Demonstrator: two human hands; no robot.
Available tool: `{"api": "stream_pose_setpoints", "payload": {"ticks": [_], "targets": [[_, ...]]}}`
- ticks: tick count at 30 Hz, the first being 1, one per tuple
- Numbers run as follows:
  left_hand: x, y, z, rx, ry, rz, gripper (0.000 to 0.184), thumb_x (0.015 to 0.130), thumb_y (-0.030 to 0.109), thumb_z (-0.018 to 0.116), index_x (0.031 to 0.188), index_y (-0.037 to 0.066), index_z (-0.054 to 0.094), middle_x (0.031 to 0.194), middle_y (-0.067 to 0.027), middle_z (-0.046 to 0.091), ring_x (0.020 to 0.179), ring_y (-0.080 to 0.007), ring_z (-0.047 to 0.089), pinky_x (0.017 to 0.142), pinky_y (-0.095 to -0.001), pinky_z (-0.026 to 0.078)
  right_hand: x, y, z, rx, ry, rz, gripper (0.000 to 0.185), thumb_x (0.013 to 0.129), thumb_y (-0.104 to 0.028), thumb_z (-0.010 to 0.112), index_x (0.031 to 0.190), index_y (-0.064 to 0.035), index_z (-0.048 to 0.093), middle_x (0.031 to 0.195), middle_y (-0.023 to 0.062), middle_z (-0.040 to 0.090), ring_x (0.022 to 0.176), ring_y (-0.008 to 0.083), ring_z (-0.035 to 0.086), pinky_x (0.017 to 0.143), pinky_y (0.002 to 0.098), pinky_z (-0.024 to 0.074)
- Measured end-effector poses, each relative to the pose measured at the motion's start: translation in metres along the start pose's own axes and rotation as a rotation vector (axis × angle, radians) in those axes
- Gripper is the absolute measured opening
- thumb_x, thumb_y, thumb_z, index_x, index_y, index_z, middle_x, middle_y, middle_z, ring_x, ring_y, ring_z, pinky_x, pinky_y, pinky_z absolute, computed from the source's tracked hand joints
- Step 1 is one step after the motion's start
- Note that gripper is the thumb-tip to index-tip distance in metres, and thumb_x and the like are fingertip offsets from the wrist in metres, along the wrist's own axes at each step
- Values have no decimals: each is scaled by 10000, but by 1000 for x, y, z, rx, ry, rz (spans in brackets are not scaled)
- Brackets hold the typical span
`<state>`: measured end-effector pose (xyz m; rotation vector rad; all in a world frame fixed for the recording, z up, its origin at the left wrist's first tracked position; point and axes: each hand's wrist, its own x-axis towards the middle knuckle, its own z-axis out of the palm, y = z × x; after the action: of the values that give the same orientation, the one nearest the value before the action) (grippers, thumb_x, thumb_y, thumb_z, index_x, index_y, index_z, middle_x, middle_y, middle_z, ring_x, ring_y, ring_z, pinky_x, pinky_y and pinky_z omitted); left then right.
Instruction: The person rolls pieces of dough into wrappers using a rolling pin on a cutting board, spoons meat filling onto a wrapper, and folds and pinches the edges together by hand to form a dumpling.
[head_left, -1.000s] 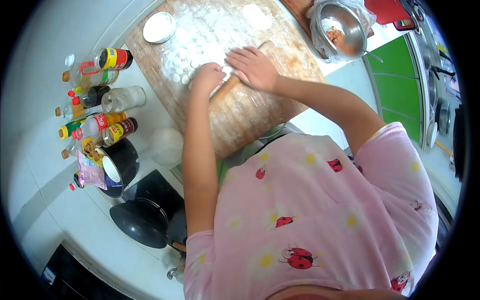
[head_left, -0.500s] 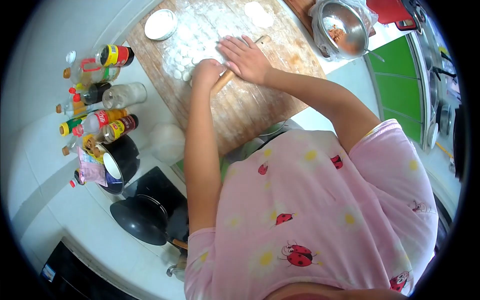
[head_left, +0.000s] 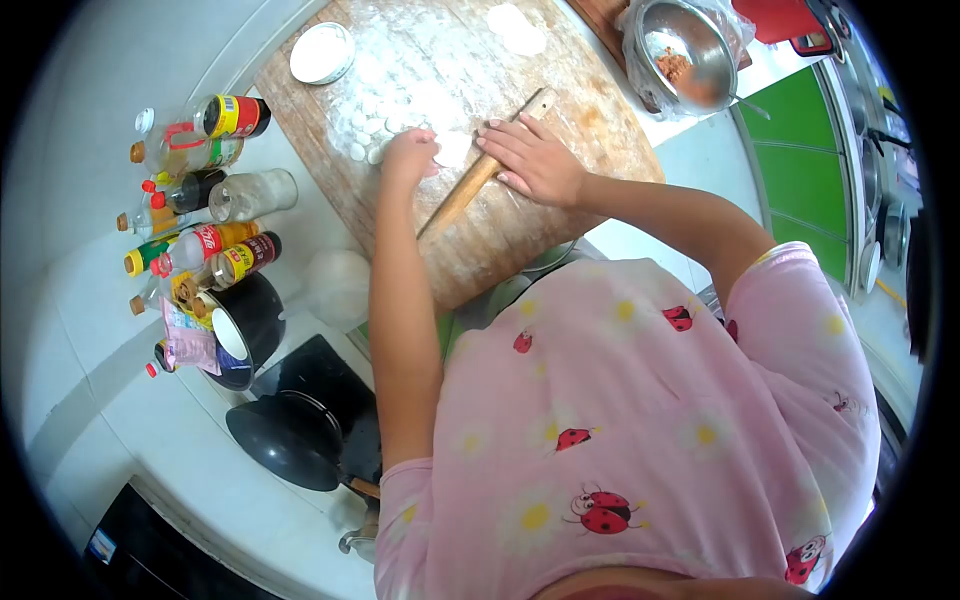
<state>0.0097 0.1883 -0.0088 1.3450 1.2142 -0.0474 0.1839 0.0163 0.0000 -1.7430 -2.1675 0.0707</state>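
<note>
The rolling pin [head_left: 458,203] bars the way across the board [head_left: 490,250].

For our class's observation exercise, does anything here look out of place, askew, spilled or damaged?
Loose white powder lies scattered unevenly over the light-brown wooden board, thickest around the small round white dough pieces, which looks untidy. Nothing else clearly stands out.

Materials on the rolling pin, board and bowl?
Rolling pin: wood, smooth, probably unvarnished; tan-brown, flour-dusted.
Board: likely wood, matte and worn; brown, blotchy surface under flour.
Bowl: metal, probably stainless steel, fairly shiny; silver-grey wall with bright reflections.
</note>
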Motion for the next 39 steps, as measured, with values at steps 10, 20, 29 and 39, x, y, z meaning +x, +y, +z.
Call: {"api": "stream_pose_setpoints", "payload": {"ticks": [10, 20, 29, 39], "targets": [[-5, -2, -2, 43, 20, 0, 189, 817, 182, 671, 896, 13, 705, 772, -122, 694, 603, -165, 639, 583, -320, 485, -11, 1, -2, 37, -50, -31, 529, 986, -350, 464, 1428, -60, 437, 1456, 104, 467, 1387, 242, 380, 1180, 468, 217], [-20, 2, -5, 26, 80, 53, 194, 818, 131, 658, 922, -32, 671, 814, -107, 692, 681, -183, 687, 609, -334, 501, -3, -2, -1, 41, -29, -12, 492, 984, -310, 469, 1405, -57, 453, 1477, 86, 440, 1398, 247, 357, 1183, 451, 213], [-27, 6, -11, 91, 23, 5, 186, 839, 161, 687, 946, 10, 666, 810, -42, 654, 719, -127, 626, 617, -248, 462, 42, -2, 14, 40, 11, 7, 492, 970, -260, 469, 1428, -83, 433, 1481, 85, 443, 1409, 250, 350, 1193, 451, 204], [-28, 0, -17, 181, 16, 37, 215, 822, 176, 697, 935, -6, 707, 767, -84, 661, 689, -137, 609, 613, -282, 485, 55, -4, 12, 37, 56, -26, 482, 982, -297, 475, 1407, -71, 455, 1450, 85, 468, 1369, 233, 379, 1180, 452, 222]]}}
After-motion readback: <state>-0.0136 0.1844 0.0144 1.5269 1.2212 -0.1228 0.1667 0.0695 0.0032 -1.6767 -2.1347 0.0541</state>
